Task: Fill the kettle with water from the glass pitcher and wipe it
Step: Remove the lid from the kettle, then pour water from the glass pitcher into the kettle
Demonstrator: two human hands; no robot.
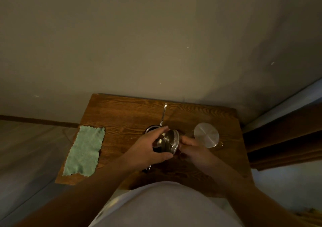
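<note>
Kettle lid (171, 143) between both hands

A steel kettle (153, 131) is standing mid-scene, its round lid (171, 143) tilting on edge above it; a steel-lidded glass pitcher (206, 137) is standing right; a green cloth (85, 151) is lying flat left.

A small rectangular table of dark, strongly grained brown wood (122, 115) stands pushed against a plain grey-beige wall (156, 35) in dim, warm light. A dark wooden skirting strip (38, 119) runs along the wall's foot at left, above a pale grey floor (26, 148). At right, a pale window or door frame (287, 103) slants beside dark brown wooden panelling (282, 139).
</note>
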